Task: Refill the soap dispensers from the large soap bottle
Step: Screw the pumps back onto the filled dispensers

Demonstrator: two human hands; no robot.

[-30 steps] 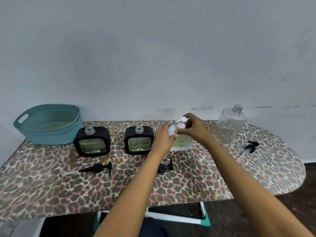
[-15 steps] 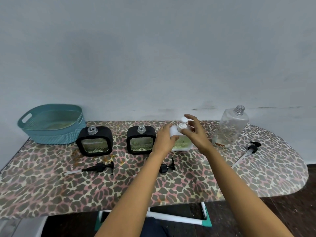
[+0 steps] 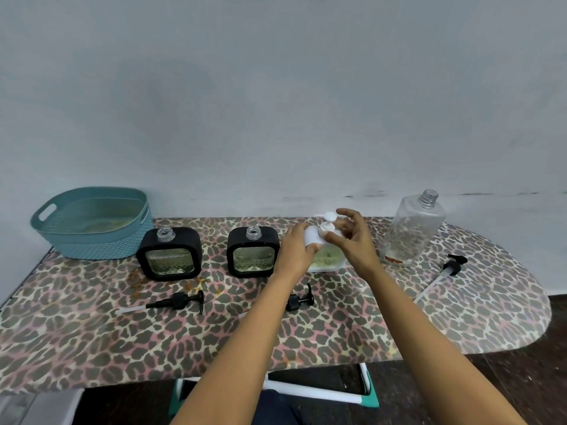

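**Both hands on the white dispenser**

Leopard-print board [image 3: 399,326] against a pale wall, and everything is laid out along it. Head view: the white dispenser [image 3: 326,258] stands upright at the middle of the board, pale green soap in its lower half. Left hand [image 3: 296,251] is wrapped around its white shoulder, fingers closed on it. Right hand [image 3: 352,240] sits at the white pump [image 3: 328,223], thumb and forefinger pinching the collar, other fingers spread loose. Left of the dispenser stand two black dispensers [image 3: 253,252] [image 3: 169,253], necks uncapped, with a teal basket [image 3: 92,222] beyond them. Right of it stands the big clear bottle [image 3: 412,230], capless and nearly empty. Three black pumps lie loose: two [image 3: 299,299] [image 3: 179,301] in front, one [image 3: 451,266] beside the big bottle.
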